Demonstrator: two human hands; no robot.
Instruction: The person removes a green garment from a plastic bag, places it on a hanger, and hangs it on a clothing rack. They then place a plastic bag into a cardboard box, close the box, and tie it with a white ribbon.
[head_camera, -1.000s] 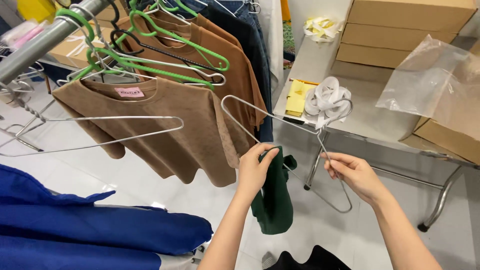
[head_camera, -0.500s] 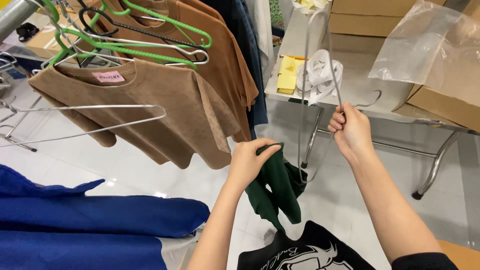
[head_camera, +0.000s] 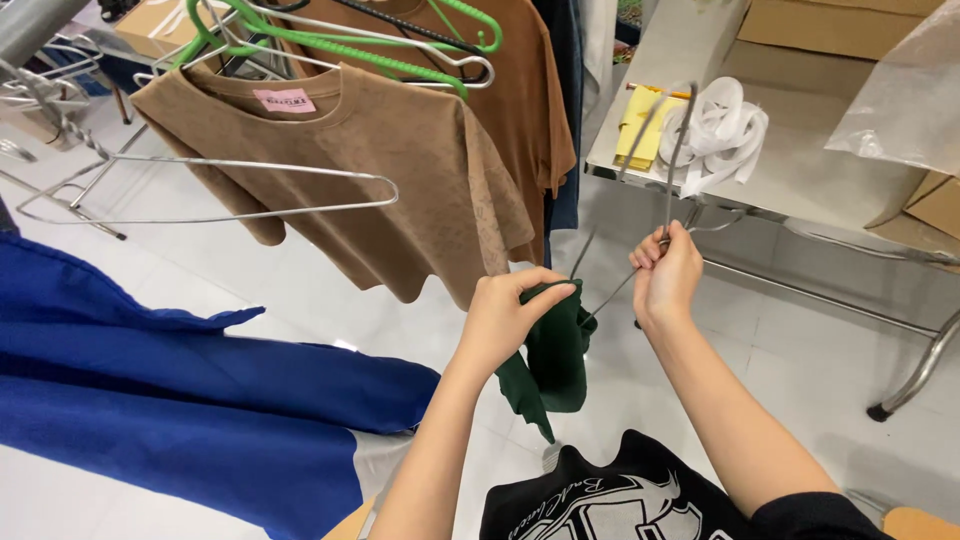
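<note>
My left hand (head_camera: 505, 318) grips a dark green garment (head_camera: 548, 360) that hangs down in a bunch below my fingers. My right hand (head_camera: 665, 273) is closed around the neck of a bare metal wire hanger (head_camera: 672, 160), which stands nearly on end with its lower corner reaching toward the green cloth. The two hands are close together, above the white floor. A black printed shirt (head_camera: 600, 500) lies below them at the bottom edge.
Brown shirts (head_camera: 400, 170) hang on green hangers (head_camera: 330, 45) from a rack at upper left, with an empty wire hanger (head_camera: 220, 190) beside them. Blue cloth (head_camera: 170, 390) lies at left. A metal table (head_camera: 800, 170) with white tape, yellow pad, cardboard boxes stands at right.
My right hand has turned the wire hanger from flat to upright and lowered it toward my left hand. The left hand keeps the green garment, now closer to the hanger.
</note>
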